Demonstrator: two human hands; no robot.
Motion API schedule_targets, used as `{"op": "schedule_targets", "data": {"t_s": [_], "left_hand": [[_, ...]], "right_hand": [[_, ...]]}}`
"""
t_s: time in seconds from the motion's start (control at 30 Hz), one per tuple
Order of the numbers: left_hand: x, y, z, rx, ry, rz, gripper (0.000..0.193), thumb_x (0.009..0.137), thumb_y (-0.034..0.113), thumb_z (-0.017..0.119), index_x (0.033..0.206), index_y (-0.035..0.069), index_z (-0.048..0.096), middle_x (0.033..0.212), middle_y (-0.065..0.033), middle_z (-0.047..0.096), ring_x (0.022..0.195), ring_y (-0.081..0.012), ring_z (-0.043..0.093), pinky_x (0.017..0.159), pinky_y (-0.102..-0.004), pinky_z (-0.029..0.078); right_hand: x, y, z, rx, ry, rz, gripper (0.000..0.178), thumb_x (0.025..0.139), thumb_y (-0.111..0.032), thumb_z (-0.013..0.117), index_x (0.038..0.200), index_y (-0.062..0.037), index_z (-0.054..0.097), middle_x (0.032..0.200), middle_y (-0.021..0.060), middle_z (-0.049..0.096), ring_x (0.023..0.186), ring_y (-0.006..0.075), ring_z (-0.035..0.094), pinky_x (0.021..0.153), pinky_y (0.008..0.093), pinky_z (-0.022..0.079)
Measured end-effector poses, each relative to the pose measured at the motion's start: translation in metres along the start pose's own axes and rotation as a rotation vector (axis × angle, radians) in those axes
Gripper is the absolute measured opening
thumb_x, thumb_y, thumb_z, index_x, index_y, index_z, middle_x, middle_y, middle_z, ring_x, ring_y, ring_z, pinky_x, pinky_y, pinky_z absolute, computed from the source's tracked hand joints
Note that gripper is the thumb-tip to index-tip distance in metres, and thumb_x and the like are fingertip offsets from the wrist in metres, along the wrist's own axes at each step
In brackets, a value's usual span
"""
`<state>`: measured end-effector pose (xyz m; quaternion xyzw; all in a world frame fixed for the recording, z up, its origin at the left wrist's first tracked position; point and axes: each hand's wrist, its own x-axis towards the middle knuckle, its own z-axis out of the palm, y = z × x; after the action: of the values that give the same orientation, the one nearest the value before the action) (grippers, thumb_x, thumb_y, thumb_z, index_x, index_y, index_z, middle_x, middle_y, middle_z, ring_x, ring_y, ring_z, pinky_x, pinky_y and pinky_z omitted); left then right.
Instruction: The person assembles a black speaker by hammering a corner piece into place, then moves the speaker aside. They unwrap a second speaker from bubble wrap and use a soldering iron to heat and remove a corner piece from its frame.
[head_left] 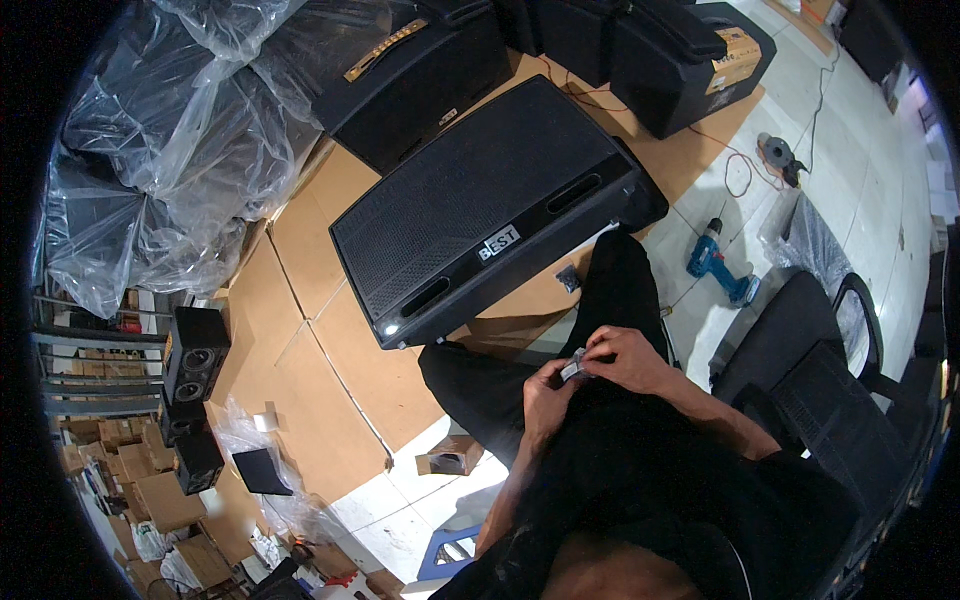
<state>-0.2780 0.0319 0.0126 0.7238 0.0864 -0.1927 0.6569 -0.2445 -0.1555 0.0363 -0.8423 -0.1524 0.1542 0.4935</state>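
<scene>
Over my lap, both hands are closed on a small silvery-white piece (pixel 573 369), too small to make out in kind. My left hand (pixel 547 400) pinches its left side, and the fingers of my right hand (pixel 628 358) press at its right end. Beyond my knees lies a large black loudspeaker (pixel 480 200) with a mesh grille, a silver badge and two slots along its near edge. A small dark packet (pixel 568 279) rests between the loudspeaker and my right leg.
A blue cordless drill (pixel 710 262) and a dark grey roll (pixel 778 153) lie on the tiles at right, near a black chair (pixel 790 330). More black speakers (pixel 425 85) stand behind. Plastic-wrapped goods (pixel 180 150) fill the upper left. An open carton (pixel 450 456) sits by my left leg.
</scene>
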Motion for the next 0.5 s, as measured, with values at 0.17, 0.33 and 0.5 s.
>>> {"op": "schedule_targets", "data": {"t_s": [0.17, 0.33, 0.5], "left_hand": [[0.0, -0.003, -0.009, -0.043, 0.096, 0.049, 0.018, 0.081, -0.003, 0.067, 0.099, -0.001, 0.068, 0.092, -0.0065, 0.069, 0.082, -0.0112, 0.062, 0.075, -0.0261, 0.05], [0.0, -0.032, -0.052, -0.234, 0.409, 0.107, 0.02, 0.079, -0.007, 0.066, 0.099, -0.003, 0.065, 0.092, -0.0068, 0.068, 0.083, -0.0141, 0.064, 0.076, -0.0262, 0.052], [-0.008, -0.087, -0.138, -0.306, 0.869, 0.146, 0.018, 0.083, 0.006, 0.069, 0.099, 0.0, 0.065, 0.091, -0.0049, 0.066, 0.078, -0.0145, 0.062, 0.069, -0.0263, 0.051]], "right_hand": [[0.003, -0.009, -0.004, 0.099, 0.155, -0.009, 0.018, 0.081, -0.016, 0.07, 0.088, 0.0007, 0.068, 0.091, 0.0104, 0.064, 0.08, 0.0218, 0.065, 0.073, 0.0331, 0.052], [0.009, -0.011, -0.015, 0.245, 0.299, 0.092, 0.015, 0.081, -0.011, 0.07, 0.082, 0.0027, 0.065, 0.088, 0.0105, 0.067, 0.078, 0.0157, 0.065, 0.068, 0.0292, 0.051], [0.006, -0.003, -0.017, 0.224, 0.35, 0.163, 0.012, 0.079, -0.006, 0.072, 0.077, 0.0022, 0.064, 0.085, 0.0062, 0.067, 0.07, 0.0091, 0.061, 0.063, 0.0232, 0.05]]}}
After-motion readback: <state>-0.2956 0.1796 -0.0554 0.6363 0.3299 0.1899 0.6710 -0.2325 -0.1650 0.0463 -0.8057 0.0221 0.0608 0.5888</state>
